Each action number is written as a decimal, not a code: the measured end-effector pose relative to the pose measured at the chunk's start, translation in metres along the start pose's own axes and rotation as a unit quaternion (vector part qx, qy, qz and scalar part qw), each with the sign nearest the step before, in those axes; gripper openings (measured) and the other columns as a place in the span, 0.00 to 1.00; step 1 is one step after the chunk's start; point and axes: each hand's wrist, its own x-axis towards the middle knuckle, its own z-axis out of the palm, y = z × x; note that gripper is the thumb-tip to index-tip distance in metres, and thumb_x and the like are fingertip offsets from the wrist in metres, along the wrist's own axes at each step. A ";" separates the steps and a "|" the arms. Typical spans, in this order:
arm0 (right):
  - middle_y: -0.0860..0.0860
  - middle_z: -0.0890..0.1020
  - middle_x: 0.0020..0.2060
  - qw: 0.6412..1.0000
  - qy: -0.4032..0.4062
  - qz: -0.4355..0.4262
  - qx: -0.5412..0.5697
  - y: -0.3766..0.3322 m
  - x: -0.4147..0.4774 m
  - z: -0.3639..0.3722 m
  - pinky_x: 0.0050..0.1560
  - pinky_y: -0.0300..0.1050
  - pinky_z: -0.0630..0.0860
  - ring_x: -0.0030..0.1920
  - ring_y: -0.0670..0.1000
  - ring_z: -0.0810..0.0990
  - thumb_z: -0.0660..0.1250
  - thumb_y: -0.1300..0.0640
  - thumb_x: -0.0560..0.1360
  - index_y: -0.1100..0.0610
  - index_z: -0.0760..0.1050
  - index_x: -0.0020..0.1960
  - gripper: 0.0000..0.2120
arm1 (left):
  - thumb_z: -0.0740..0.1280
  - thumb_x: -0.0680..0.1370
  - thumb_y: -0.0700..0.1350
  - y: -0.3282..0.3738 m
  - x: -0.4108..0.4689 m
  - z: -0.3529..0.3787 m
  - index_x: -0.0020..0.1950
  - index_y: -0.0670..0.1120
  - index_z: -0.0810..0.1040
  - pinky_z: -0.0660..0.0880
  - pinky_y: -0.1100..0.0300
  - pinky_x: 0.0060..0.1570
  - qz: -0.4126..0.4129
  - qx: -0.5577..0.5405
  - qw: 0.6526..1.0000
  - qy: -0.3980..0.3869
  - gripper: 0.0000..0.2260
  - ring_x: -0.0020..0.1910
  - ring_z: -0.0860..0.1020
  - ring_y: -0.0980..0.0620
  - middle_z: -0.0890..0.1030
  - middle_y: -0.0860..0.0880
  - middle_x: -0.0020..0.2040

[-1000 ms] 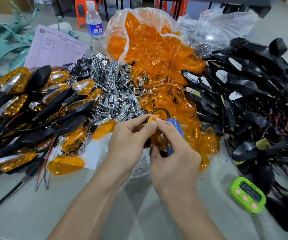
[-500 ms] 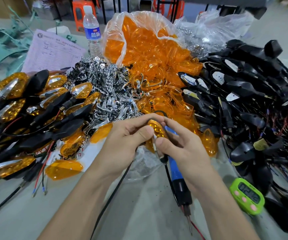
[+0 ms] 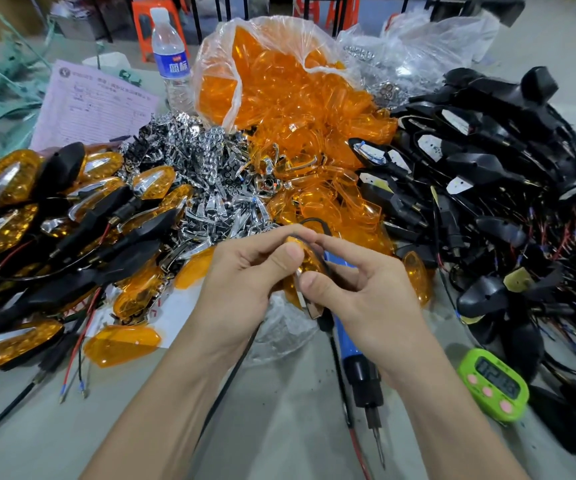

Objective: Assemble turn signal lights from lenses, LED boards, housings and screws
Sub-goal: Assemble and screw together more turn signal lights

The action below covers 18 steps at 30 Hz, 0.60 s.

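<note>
I have both grips pinching one small amber-lensed turn signal light [image 3: 309, 263] just above the desk [image 3: 279, 438]. The left grip [image 3: 241, 285] curls round its near side. The right grip [image 3: 369, 306] nips its lower edge with thumb and forefinger, I judge to seat the lens before screwing. The blue-handled electric screwdriver [image 3: 347, 344] lies under my right palm, handy for that. Behind, a torn clear plastic bag [image 3: 317, 39] spills loose orange lenses [image 3: 272, 98]. A second clear bag [image 3: 445, 43] holds silvery bits too blurred to name.
</note>
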 end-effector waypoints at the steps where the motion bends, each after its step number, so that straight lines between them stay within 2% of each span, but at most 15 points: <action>1: 0.42 0.88 0.52 0.999 -0.015 0.004 -0.031 -0.002 0.002 -0.002 0.62 0.53 0.82 0.55 0.42 0.86 0.75 0.48 0.71 0.32 0.74 0.70 0.30 | 0.71 0.78 0.41 -0.001 0.001 0.002 0.56 0.44 0.86 0.82 0.55 0.43 0.013 0.052 0.998 0.014 0.08 0.44 0.85 0.48 0.88 0.44 0.48; 3: 0.43 0.88 0.53 0.998 -0.021 0.014 -0.059 0.000 0.008 -0.002 0.63 0.53 0.81 0.56 0.42 0.85 0.74 0.48 0.70 0.27 0.63 0.75 0.39 | 0.72 0.79 0.35 -0.004 0.003 0.005 0.53 0.55 0.87 0.82 0.62 0.45 0.050 0.169 0.983 0.043 0.14 0.44 0.86 0.56 0.89 0.54 0.45; 4: 0.46 0.88 0.51 0.998 -0.016 0.016 -0.051 0.002 0.010 -0.001 0.62 0.55 0.81 0.56 0.46 0.86 0.73 0.49 0.69 0.27 0.62 0.76 0.40 | 0.73 0.78 0.35 -0.006 0.004 0.007 0.52 0.58 0.87 0.81 0.65 0.45 0.062 0.205 0.975 0.056 0.16 0.44 0.86 0.59 0.88 0.58 0.45; 6: 0.54 0.89 0.48 1.000 0.010 0.019 -0.008 0.006 0.014 0.002 0.60 0.60 0.82 0.55 0.56 0.86 0.73 0.53 0.69 0.30 0.66 0.74 0.38 | 0.74 0.78 0.38 -0.007 0.005 0.013 0.53 0.62 0.86 0.80 0.67 0.43 0.071 0.231 0.966 0.093 0.16 0.44 0.86 0.63 0.87 0.64 0.44; 7: 0.54 0.89 0.49 1.000 0.023 0.014 0.002 0.007 0.014 0.003 0.59 0.60 0.82 0.54 0.57 0.87 0.73 0.55 0.69 0.32 0.70 0.72 0.35 | 0.75 0.76 0.42 -0.009 0.004 0.014 0.53 0.64 0.86 0.81 0.66 0.43 0.074 0.245 0.960 0.112 0.15 0.44 0.86 0.62 0.86 0.66 0.44; 9: 0.49 0.89 0.50 0.999 0.038 0.001 0.020 0.009 0.014 0.004 0.57 0.56 0.84 0.52 0.51 0.88 0.75 0.62 0.72 0.36 0.79 0.64 0.28 | 0.75 0.74 0.48 -0.013 0.003 0.016 0.57 0.64 0.84 0.82 0.63 0.50 0.070 0.265 0.952 0.135 0.15 0.50 0.86 0.60 0.86 0.66 0.47; 10: 0.46 0.89 0.50 0.999 0.043 -0.003 0.033 0.010 0.013 0.003 0.56 0.54 0.84 0.52 0.49 0.88 0.76 0.65 0.72 0.39 0.82 0.60 0.25 | 0.75 0.73 0.49 -0.017 0.003 0.015 0.61 0.61 0.84 0.82 0.63 0.53 0.058 0.241 0.959 0.137 0.17 0.54 0.85 0.60 0.86 0.64 0.50; 13: 0.50 0.89 0.47 0.991 0.066 -0.010 0.113 0.005 0.013 0.000 0.50 0.50 0.84 0.49 0.51 0.88 0.78 0.65 0.68 0.46 0.86 0.52 0.18 | 0.77 0.73 0.50 -0.021 0.000 0.010 0.68 0.55 0.82 0.79 0.68 0.53 -0.019 0.102 0.991 0.082 0.22 0.60 0.83 0.60 0.86 0.59 0.58; 16: 0.59 0.86 0.46 0.936 0.047 0.033 0.347 0.001 0.016 -0.007 0.45 0.50 0.84 0.45 0.57 0.85 0.73 0.66 0.68 0.57 0.83 0.53 0.14 | 0.72 0.76 0.50 -0.017 0.000 0.004 0.69 0.54 0.81 0.79 0.64 0.56 -0.032 0.119 0.992 -0.032 0.20 0.62 0.83 0.55 0.86 0.54 0.60; 18: 0.59 0.85 0.49 0.916 0.025 0.030 0.399 0.002 0.016 -0.010 0.46 0.51 0.83 0.47 0.58 0.84 0.70 0.65 0.71 0.60 0.78 0.57 0.14 | 0.74 0.75 0.50 -0.011 0.004 0.001 0.70 0.53 0.80 0.79 0.62 0.56 -0.014 0.164 0.985 -0.040 0.23 0.60 0.84 0.55 0.87 0.54 0.58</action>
